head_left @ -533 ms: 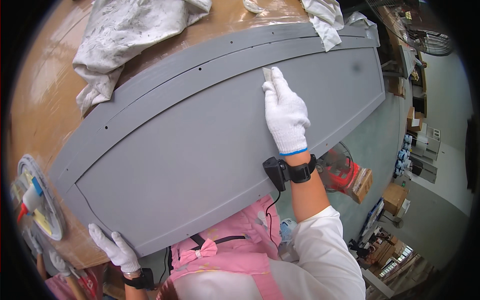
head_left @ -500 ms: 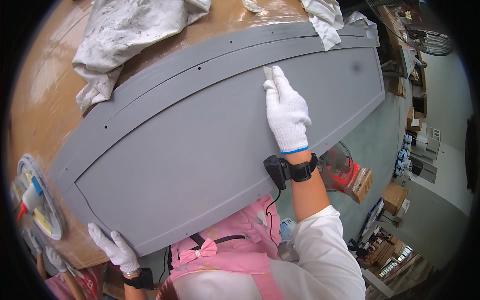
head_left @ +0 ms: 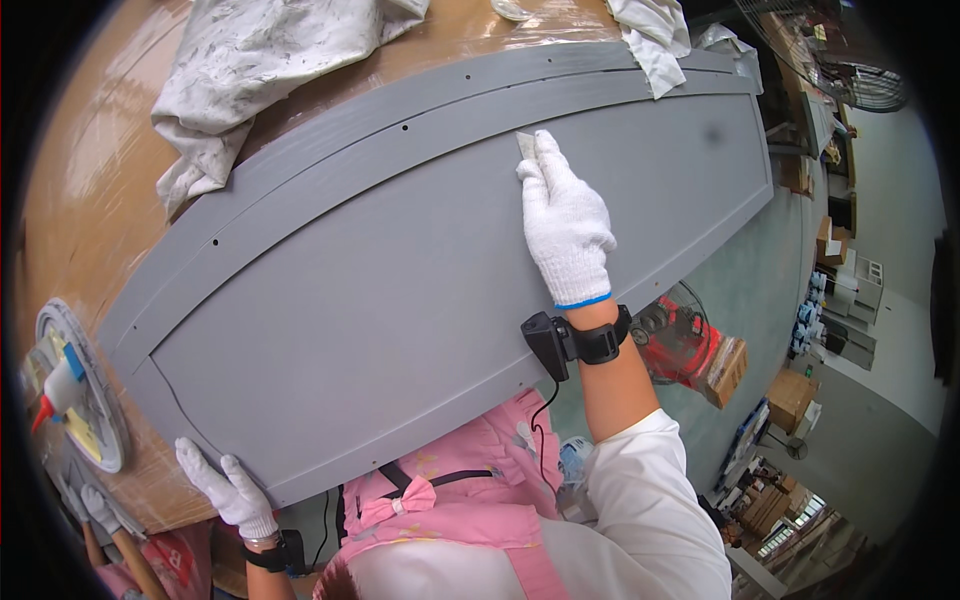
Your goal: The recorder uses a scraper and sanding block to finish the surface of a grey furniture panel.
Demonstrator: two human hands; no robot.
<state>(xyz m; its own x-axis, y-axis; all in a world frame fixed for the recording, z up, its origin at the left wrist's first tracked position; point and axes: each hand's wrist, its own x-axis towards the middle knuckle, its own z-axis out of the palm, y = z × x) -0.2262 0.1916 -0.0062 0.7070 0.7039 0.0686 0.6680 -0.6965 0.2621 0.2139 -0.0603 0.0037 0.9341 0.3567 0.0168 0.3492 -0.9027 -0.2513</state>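
Observation:
A large grey panel (head_left: 400,270) with a raised frame and small dark holes lies before me. My right hand (head_left: 567,225), in a white knitted glove, is over the panel's upper middle, just below the long raised strip. Its fingers pinch a small, flat, pale piece (head_left: 526,146), perhaps folded sandpaper; one end sticks out beside the fingertips. At the panel's lower left corner, my left hand (head_left: 230,490), gloved too, rests with fingers stretched out and thumb apart, holding nothing.
A stained white cloth (head_left: 270,80) overlaps the panel's far edge; a smaller rag (head_left: 650,45) hangs at its far right. A white bottle with a red tip (head_left: 62,385) lies by a round grey frame (head_left: 115,440). A co-worker's gloved hand (head_left: 98,508) is at lower left. A floor fan (head_left: 672,335) stands right.
My right hand has slid slightly left along the raised strip with the pale piece. My left hand stays at the corner. The co-worker's hands have shifted a little.

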